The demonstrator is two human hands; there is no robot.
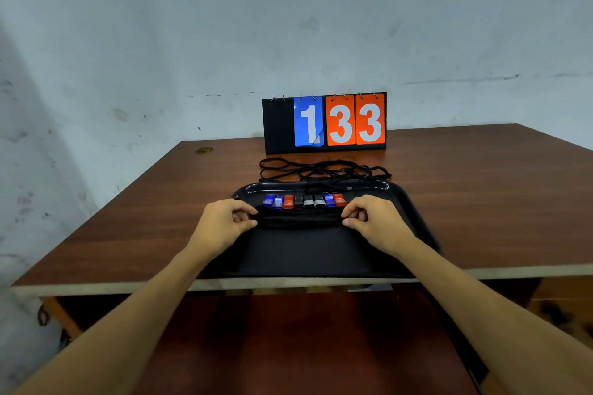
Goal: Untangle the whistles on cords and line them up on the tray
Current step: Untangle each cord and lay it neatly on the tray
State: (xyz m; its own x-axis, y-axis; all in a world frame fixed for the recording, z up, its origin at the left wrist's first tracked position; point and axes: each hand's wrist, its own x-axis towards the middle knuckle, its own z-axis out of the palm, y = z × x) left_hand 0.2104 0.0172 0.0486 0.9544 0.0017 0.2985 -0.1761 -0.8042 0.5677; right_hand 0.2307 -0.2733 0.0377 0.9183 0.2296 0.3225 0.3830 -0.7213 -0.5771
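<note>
Brown counter against a stained pale wall, black tray at its near edge, whistles lined up across the tray.

Eight whistles, blue, red, black and grey, are set side by side in one row running left to right, just beyond both hands. A bundle of black cords is stretched along the same left-right axis directly in front of the row, and is pinched at its ends: the left hand is closed on the left end, the right hand on the right end, each about equally near. More cord is seen looped loosely behind the tray, towards a flip scoreboard reading 133. The lining-up is judged nearly done; the next move would turn on the bundle being kept parallel to the row.
</note>
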